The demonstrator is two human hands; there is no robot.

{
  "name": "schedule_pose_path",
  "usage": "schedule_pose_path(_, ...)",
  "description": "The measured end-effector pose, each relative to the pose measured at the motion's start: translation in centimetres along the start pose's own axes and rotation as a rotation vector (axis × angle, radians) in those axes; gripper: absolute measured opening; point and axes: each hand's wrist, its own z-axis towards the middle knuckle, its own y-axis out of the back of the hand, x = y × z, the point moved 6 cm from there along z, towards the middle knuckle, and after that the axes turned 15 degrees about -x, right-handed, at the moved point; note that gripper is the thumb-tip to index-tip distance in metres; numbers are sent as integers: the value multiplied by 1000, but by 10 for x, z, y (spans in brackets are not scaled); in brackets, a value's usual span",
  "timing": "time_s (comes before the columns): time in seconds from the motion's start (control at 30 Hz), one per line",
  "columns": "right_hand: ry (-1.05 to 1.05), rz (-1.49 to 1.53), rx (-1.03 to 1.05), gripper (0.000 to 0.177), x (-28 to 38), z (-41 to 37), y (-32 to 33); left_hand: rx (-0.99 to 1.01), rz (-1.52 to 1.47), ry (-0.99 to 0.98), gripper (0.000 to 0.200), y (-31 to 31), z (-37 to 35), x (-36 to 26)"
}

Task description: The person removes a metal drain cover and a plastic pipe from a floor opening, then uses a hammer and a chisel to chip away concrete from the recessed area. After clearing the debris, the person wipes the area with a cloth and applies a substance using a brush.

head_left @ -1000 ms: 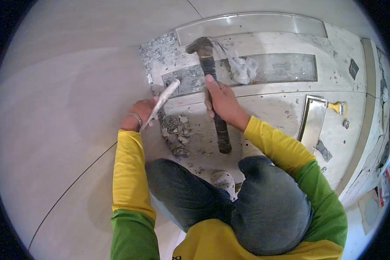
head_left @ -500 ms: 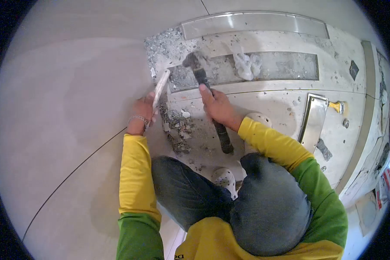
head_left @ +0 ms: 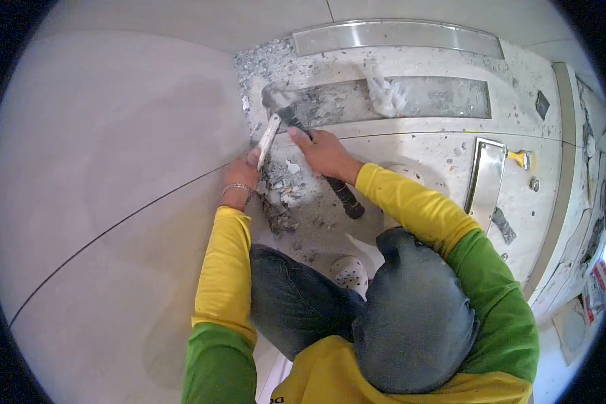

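Pale floor (head_left: 135,121), rubble (head_left: 291,185) left of centre.
Upper centre: right hand (head_left: 326,156) clamped on hammer (head_left: 344,196), head up-left, handle down-right; left hand (head_left: 243,174) clamped on white bar (head_left: 268,140), tip up, leaning right.

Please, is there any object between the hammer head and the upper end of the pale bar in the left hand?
Nothing visible stands between the hammer head and the upper end of the pale bar in the left hand. The head is blurred; whether they touch, I cannot tell.

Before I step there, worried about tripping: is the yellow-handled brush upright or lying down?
Lying down: the brush rests flat beside the metal plate.
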Motion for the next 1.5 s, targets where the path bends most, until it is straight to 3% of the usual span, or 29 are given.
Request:
schedule_pose_path(0.07, 13, 95, -46, 77, 13, -13, 6, -18, -176, 58, 68, 18, 4, -7)
schedule_pose_path(0.13, 22, 190, -103, 77, 25, -17, 21, 242, -930, 782, 65, 14, 1, -3)
schedule_pose_path(0.23, 90, 201, -170, 75, 28, -15, 36, 166, -789, 682, 61, 23, 6, -18)
schedule_pose_path(0.4, -38, 285, -171, 75, 20, -21, 36, 146, -750, 548, 61, -4, 9, -12)
schedule_pose_path(0.47, 19, 262, -224, 74, 12, -21, 37, 44, -396, 107, 66, -13, 23, -4)
schedule_pose_path(0.5, 77, 236, -269, 73, 13, -22, 43, 42, -402, 104, 66, -13, 29, -2)
schedule_pose_path(0.53, 81, 233, -275, 73, 11, -24, 46, 172, -239, 98, 61, -21, 35, 0)
schedule_pose_path(0.57, 0, 237, -259, 70, 2, -29, 49, 299, -76, 86, 60, -31, 38, 1)
schedule_pose_path(0.6, -84, 241, -237, 68, -6, -35, 50, 298, -83, 83, 60, -17, 35, -10)
schedule_pose_path(0.67, -102, 271, -234, 62, -15, -41, 55, 469, -406, 595, 64, 15, 12, -20)
schedule_pose_path(0.7, -120, 303, -228, 56, -21, -43, 56, 468, -413, 593, 64, 11, 12, -17)
schedule_pose_path(0.77, -150, 332, -241, 56, -32, -46, 60, 146, -447, 397, 69, 18, 24, -15)
schedule_pose_path(0.9, -241, 393, -284, 55, -44, -63, 75, 271, -327, 321, 65, 23, 23, -28)
schedule_pose_path(0.97, -172, 307, -344, 58, -71, -55, 81, 280, -279, 160, 56, 19, 21, -47)
schedule_pose_path(1.07, -343, 476, -305, 55, -60, -82, 80, 277, -255, 6, 48, 3, 11, -80)
schedule_pose_path(1.1, -371, 475, -316, 54, -66, -83, 79, 274, -262, 8, 48, -4, 7, -86)
schedule_pose_path(1.17, -389, 461, -335, 52, -67, -82, 85, 302, -166, -195, 57, -14, 1, -111)
schedule_pose_path(1.27, -317, 394, -352, 48, -50, -84, 103, 380, -166, -131, 48, -19, -1, -128)
schedule_pose_path(1.33, -104, 76, -347, 44, -8, -80, 135, 375, -187, -144, 48, -26, 5, -130)
schedule_pose_path(1.37, -23, 79, -311, 37, 0, -69, 148, 378, -193, -148, 49, -31, 8, -129)
schedule_pose_path(1.43, -70, -83, -349, 26, 50, -72, 170, 387, -213, -164, 49, -32, 16, -128)
schedule_pose_path(1.5, -156, -166, -325, 29, 80, -63, 178, 393, -236, -194, 49, -32, 21, -128)
